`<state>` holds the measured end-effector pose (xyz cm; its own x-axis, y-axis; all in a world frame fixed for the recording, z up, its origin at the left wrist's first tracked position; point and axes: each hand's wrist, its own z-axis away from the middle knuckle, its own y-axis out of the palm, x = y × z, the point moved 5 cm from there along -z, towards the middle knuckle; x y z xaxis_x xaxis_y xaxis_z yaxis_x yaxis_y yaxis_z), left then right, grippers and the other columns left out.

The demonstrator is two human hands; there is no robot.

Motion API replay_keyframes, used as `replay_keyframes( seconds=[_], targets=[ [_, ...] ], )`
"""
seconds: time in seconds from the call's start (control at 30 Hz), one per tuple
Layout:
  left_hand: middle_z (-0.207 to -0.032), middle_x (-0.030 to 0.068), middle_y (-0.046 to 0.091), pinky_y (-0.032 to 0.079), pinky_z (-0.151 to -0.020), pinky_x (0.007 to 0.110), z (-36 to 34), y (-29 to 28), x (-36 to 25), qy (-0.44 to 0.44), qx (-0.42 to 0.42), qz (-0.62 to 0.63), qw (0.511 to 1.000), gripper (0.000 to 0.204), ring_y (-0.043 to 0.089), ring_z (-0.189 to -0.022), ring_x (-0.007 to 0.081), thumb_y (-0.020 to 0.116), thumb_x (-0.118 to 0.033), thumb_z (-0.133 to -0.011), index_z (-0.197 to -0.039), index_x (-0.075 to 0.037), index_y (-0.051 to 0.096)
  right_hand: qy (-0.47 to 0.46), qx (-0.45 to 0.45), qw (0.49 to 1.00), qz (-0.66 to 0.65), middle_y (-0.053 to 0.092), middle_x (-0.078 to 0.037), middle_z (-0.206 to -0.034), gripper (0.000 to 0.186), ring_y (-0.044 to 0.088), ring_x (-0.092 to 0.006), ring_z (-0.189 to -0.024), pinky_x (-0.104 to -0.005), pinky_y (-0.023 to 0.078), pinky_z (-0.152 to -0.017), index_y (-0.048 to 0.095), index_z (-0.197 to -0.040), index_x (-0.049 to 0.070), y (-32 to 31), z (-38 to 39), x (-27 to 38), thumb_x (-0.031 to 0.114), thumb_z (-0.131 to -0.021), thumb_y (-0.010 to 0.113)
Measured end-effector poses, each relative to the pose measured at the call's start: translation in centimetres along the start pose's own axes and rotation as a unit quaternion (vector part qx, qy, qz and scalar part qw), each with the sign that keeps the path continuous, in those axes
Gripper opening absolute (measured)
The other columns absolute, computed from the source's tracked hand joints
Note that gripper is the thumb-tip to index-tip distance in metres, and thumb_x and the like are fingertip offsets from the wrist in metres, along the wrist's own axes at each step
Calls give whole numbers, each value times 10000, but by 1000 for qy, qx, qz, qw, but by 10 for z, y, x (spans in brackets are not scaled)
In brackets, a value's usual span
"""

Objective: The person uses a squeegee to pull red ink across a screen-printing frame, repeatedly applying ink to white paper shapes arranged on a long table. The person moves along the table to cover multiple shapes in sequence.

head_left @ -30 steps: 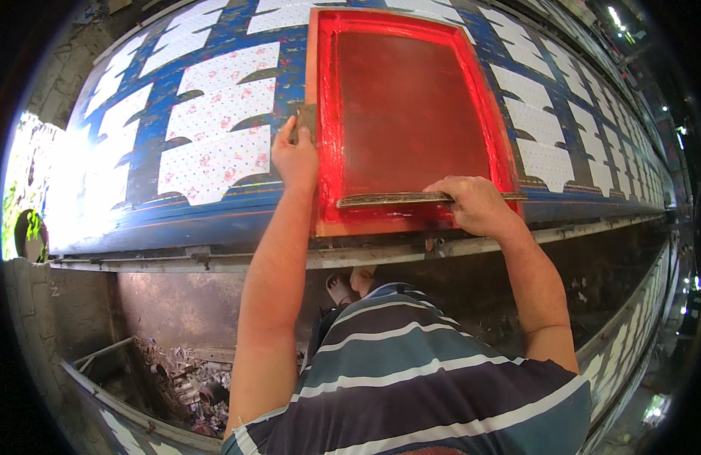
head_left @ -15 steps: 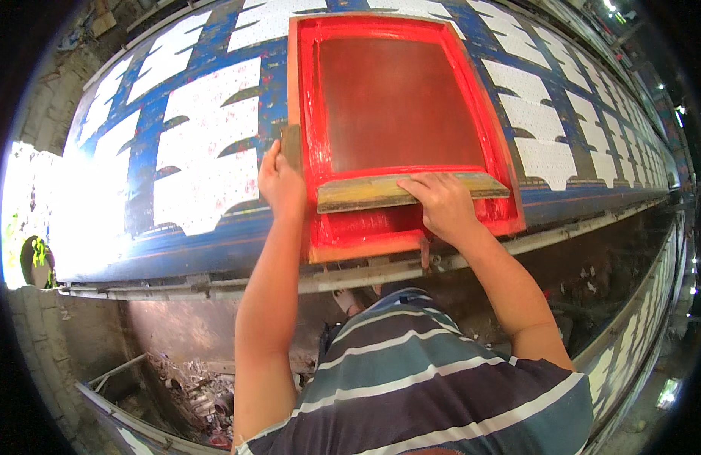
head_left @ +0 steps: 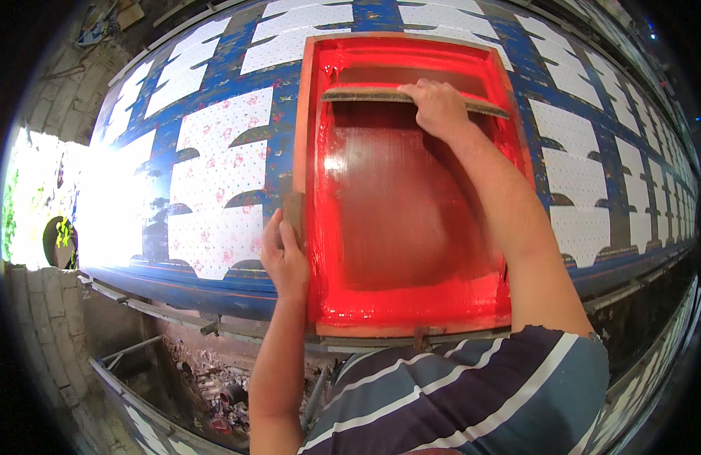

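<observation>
A screen printing frame (head_left: pixel 301 163) lies flat on the long blue table, its inner edges coated in wet red ink (head_left: pixel 411 309). My right hand (head_left: pixel 441 112) is closed on the top edge of a long wooden squeegee (head_left: pixel 365 94), which spans the frame near its far end. Behind the squeegee's path the mesh (head_left: pixel 388 205) shows a dark reddish, glossy surface. At the frame's left side, my left hand (head_left: pixel 284 262) grips a small wooden block (head_left: pixel 293 211) that sticks out as a handle. The squeegee's lower edge is hidden from me.
White cut fabric pieces (head_left: pixel 217 178) lie in rows on the blue table (head_left: pixel 164 265); those left of the frame carry dots and red flowers. A rail (head_left: pixel 244 331) runs along the near table edge. Below left sits a bin (head_left: pixel 145 379) beside scattered scraps (head_left: pixel 221 387).
My right hand has pushed the squeegee from the near end of the frame to near the far end. My left hand keeps its hold on the block. The view has shifted.
</observation>
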<state>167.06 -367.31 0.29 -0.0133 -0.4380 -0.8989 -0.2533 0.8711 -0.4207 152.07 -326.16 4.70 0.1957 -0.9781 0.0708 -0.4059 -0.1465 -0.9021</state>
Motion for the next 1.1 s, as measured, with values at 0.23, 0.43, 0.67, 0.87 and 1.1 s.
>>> replay_keyframes(
  seconds=[0.23, 0.43, 0.67, 0.87, 1.1],
  targets=[
    [-1483, 178, 723, 502, -1192, 391, 1, 1, -5, -8, -2, -24, 1000, 400, 665, -1368, 256, 549, -225, -1226, -1495, 35, 693, 54, 112, 992, 8, 818, -140, -1285, 470, 760, -396, -1210, -572, 615, -1004, 777, -1422, 277, 17, -100, -73, 119, -994, 666],
    [-1349, 152, 742, 574, -974, 339, 1, 3, -4, 31, -23, -14, 999, 354, 701, -1133, 215, 588, -170, -1205, -1469, 36, 703, 23, 99, 995, -22, 818, -167, -1265, 522, 761, -405, -1205, -567, 600, -1015, 799, -1369, 246, 23, -116, -92, 73, -913, 615],
    [-1408, 217, 732, 563, -1055, 414, -1, 1, -13, 64, -19, -101, 993, 397, 710, -1215, 305, 577, -212, -1206, -1490, 45, 681, -16, 239, 970, -41, 811, -178, -1209, 418, 742, -412, -1189, -548, 582, -989, 772, -1341, 148, 8, -108, -84, 121, -925, 755],
    [-1444, 266, 723, 523, -1147, 455, -5, 3, -12, 64, 3, -95, 993, 446, 688, -1338, 366, 591, -272, -1196, -1474, 66, 674, 1, 264, 963, -46, 810, -165, -1235, 344, 739, -428, -1208, -583, 587, -1019, 772, -1276, 155, -39, -11, -14, 160, -932, 773],
    [-1441, 280, 715, 516, -1175, 480, -6, 6, 1, 83, 9, -13, 996, 487, 681, -1352, 409, 631, -315, -1171, -1469, 68, 669, 28, 271, 961, -53, 830, -143, -1150, 349, 777, -403, -1110, -567, 607, -961, 802, -1254, 179, -92, 124, 83, 110, -915, 751]
  ],
)
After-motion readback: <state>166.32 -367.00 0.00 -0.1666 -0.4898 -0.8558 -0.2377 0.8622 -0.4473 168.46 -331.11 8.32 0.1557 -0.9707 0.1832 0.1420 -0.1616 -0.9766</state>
